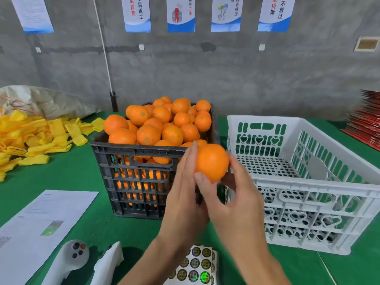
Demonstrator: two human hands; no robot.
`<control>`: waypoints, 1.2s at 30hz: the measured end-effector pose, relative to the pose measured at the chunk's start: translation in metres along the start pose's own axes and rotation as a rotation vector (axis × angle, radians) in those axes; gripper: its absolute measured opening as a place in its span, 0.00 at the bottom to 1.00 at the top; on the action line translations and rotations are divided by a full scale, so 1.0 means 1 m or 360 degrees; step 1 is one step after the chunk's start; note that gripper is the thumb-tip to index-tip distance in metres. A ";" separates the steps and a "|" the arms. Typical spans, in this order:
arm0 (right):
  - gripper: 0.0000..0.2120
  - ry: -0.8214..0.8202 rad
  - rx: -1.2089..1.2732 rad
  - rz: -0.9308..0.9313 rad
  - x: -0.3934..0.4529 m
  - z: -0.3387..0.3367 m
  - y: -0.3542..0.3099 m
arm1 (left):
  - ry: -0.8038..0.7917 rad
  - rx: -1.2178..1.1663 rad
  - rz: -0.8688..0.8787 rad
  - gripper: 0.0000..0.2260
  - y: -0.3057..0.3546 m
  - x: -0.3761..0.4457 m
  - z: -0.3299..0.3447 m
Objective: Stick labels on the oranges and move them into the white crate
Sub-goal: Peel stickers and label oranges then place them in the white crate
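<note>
head: both hands seemingly hold orange [211, 161]

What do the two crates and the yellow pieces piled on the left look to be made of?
Black crate: apparently moulded rigid plastic, matte and a little scuffed, with slotted walls and a handle cutout. White crate: likewise moulded plastic, slightly glossy, with heart-shaped cutouts and a perforated floor. Yellow pieces: probably foam-net fruit sleeves, going by their soft, flattened tube shapes; the texture is too small to confirm.
</note>
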State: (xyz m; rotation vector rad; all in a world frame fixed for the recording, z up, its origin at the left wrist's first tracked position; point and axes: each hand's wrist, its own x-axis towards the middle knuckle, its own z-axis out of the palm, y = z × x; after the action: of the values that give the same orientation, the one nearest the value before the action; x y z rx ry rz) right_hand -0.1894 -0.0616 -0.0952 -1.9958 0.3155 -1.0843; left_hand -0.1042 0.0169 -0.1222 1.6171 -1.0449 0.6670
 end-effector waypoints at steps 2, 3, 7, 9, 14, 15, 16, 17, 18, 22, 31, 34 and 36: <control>0.34 0.0158 0.0121 0.0013 0.028 -0.015 -0.005 | -0.0195 -0.0042 0.0112 0.37 0.004 0.031 0.004; 0.31 0.0179 0.0170 0.0043 0.042 -0.022 -0.004 | -0.0290 -0.0032 0.0195 0.35 0.001 0.046 0.006; 0.27 0.0108 0.0029 0.0243 0.082 -0.046 0.018 | -0.0702 -0.0014 0.0160 0.27 -0.020 0.098 0.006; 0.32 0.0103 -0.0354 0.0194 0.096 -0.055 0.033 | -0.0673 0.0257 0.0030 0.21 -0.039 0.119 0.004; 0.36 -0.0125 -0.1005 0.0198 0.114 -0.064 0.057 | -0.1442 0.0743 -0.0866 0.11 -0.064 0.171 -0.001; 0.36 -0.0174 -0.1019 0.0238 0.115 -0.063 0.059 | -0.1564 0.0804 -0.0898 0.13 -0.063 0.179 0.000; 0.37 -0.0204 -0.1022 0.0270 0.116 -0.062 0.059 | -0.1667 0.0868 -0.0901 0.14 -0.062 0.187 0.001; 0.38 -0.0215 -0.1027 0.0288 0.116 -0.062 0.060 | -0.1771 0.0923 -0.0900 0.15 -0.059 0.194 0.003; 0.38 -0.0218 -0.1028 0.0303 0.116 -0.062 0.060 | -0.1874 0.0953 -0.0907 0.15 -0.056 0.199 0.003; 0.31 -0.0225 -0.0992 0.0364 0.116 -0.065 0.060 | -0.1864 0.0860 -0.0850 0.19 -0.058 0.206 -0.004; 0.07 0.0196 -0.0686 -0.0968 0.077 -0.036 0.056 | 0.0019 -0.0187 -0.0352 0.28 -0.034 0.135 -0.044; 0.05 -0.0261 -0.0446 -0.1339 0.019 0.003 0.064 | 0.0160 -0.0319 -0.0099 0.25 -0.026 0.085 -0.046; 0.11 -0.0886 -0.0421 -0.0895 -0.016 0.026 0.078 | 0.0230 -0.0270 0.0014 0.25 -0.028 0.056 -0.043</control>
State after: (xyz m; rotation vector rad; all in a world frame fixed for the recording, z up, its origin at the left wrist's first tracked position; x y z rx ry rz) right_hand -0.1666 -0.0878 -0.1716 -2.6095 -0.4434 -0.7749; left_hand -0.0505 0.0432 -0.0761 1.3979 -0.9765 0.6724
